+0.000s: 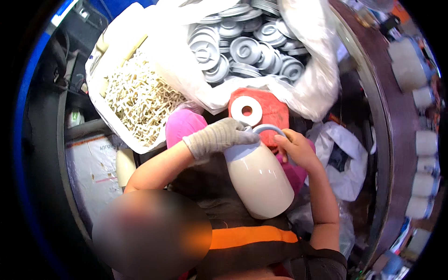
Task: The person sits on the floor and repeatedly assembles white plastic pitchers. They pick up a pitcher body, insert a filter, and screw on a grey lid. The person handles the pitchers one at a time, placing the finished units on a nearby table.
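A cream, glossy jug body (pixel 259 182) with a pale grey collar lies tilted across my lap, its closed rounded end toward me. My left hand (pixel 219 138), in a light knitted glove, is closed round the collar, with thumb and fingers near its pouring lip. A pale grey ring (pixel 269 126) shows at the jug's mouth. My bare right hand (pixel 297 147) pinches that ring's right side between thumb and fingers; some of these fingers are hidden behind it. Just beyond, a white disc with a centre hole (pixel 240 114) rests on a red surface (pixel 276 106).
At the far side, a white plastic bag (pixel 317 88) holds many grey round lids (pixel 246 50). To its left stands a white sack (pixel 112 122) of small cream plastic pieces (pixel 140 95). Several white containers (pixel 425 142) line the right side. A white bag (pixel 353 161) sits right of my arm.
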Available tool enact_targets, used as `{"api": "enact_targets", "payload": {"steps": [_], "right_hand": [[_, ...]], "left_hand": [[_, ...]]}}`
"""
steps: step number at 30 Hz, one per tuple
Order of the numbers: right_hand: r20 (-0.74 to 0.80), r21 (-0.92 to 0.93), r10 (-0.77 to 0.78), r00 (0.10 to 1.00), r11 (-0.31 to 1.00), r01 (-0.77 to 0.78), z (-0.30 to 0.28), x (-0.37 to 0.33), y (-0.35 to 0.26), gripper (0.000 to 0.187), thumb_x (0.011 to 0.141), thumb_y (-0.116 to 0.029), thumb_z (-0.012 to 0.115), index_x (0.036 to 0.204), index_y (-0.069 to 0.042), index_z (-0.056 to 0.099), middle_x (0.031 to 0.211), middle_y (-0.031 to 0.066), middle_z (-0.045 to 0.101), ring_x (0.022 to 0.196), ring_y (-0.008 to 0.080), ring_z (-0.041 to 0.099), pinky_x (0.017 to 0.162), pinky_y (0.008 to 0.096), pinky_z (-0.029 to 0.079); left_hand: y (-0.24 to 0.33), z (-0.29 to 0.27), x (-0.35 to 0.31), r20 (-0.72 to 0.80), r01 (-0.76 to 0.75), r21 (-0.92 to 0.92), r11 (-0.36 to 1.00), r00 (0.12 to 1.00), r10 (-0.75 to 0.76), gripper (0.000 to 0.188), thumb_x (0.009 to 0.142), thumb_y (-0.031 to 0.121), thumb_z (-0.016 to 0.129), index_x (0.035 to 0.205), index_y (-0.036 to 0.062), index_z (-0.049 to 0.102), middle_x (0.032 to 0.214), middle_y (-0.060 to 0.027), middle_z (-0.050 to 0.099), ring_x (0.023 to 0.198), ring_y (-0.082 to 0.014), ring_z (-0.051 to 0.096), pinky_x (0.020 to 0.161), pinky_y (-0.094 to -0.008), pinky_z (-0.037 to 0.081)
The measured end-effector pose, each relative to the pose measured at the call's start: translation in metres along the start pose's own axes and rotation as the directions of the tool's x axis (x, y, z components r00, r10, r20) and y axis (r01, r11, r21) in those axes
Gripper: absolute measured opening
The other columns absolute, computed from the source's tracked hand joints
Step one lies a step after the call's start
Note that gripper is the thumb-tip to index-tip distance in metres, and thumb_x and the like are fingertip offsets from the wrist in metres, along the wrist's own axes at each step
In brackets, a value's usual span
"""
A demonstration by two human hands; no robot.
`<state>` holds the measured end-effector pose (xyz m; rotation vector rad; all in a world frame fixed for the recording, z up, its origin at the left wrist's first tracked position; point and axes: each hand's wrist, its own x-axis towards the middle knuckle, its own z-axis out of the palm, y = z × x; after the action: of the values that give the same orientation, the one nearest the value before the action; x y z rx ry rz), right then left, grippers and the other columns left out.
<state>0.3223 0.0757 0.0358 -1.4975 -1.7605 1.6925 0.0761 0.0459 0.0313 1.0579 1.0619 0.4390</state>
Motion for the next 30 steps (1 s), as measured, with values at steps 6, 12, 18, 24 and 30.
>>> {"api": "enact_targets", "payload": {"steps": [6,12,18,24,30], "right_hand": [[-0.023,-0.241,-0.316,0.949,0.923,0.301,0.002,0.163,-0.021,0.020,0.089,-0.019,0.056,0.089,0.001,0.060,0.076,0.0009,0.059,0.072,0.0083,0.055,0.062,0.0240,0.044],[0.032,-0.317,-0.085,0.996,0.944,0.091,0.079,0.333,-0.082,0.082,0.076,-0.030,0.070,0.137,0.005,0.027,0.109,0.0222,0.057,0.078,0.0216,0.066,0.045,0.0269,0.044],[-0.141,-0.297,-0.176,0.974,0.946,0.128,0.084,0.368,-0.056,0.043,0.082,-0.035,0.061,0.093,0.007,0.056,0.076,0.0152,0.062,0.058,0.0183,0.063,0.052,0.0295,0.046],[-0.220,0.102,-0.046,0.974,0.992,0.070,-0.009,0.216,0.000,0.034,0.088,-0.032,0.051,0.096,-0.001,0.062,0.074,0.0069,0.061,0.064,0.0138,0.056,0.054,0.0289,0.042],[-0.111,-0.909,-0.711,0.694,0.354,0.218,0.005,0.135,0.041,0.044,0.079,-0.017,0.065,0.119,-0.006,0.050,0.122,0.0179,0.051,0.109,0.0341,0.053,0.088,0.0421,0.044]], "left_hand": [[-0.061,-0.029,0.019,-0.164,-0.017,-0.241,0.970,0.986,-0.023,0.051,0.085,0.046,0.056,0.100,-0.0011,0.066,0.084,-0.0093,0.065,0.077,-0.0127,0.060,0.072,-0.0281,0.047],[-0.069,-0.038,0.034,-0.157,-0.079,-0.061,0.995,0.985,0.068,0.055,0.083,0.052,0.053,0.090,-0.0012,0.065,0.075,-0.0159,0.062,0.071,-0.0238,0.059,0.070,-0.0345,0.045],[-0.065,-0.049,0.038,-0.079,-0.036,0.135,0.990,0.996,0.047,0.056,0.084,0.053,0.052,0.087,-0.0018,0.063,0.070,-0.0107,0.057,0.069,-0.0192,0.054,0.067,-0.0322,0.044],[-0.063,-0.038,0.025,-0.044,-0.115,-0.086,0.990,0.993,0.111,0.049,0.083,0.045,0.059,0.100,-0.0017,0.061,0.089,-0.0078,0.061,0.084,-0.0134,0.056,0.077,-0.0270,0.045],[-0.049,-0.020,0.001,0.033,-0.143,-0.022,0.990,0.989,0.143,0.046,0.084,0.037,0.059,0.105,-0.0037,0.062,0.106,-0.0091,0.057,0.096,-0.0149,0.054,0.086,-0.0273,0.042]]}}
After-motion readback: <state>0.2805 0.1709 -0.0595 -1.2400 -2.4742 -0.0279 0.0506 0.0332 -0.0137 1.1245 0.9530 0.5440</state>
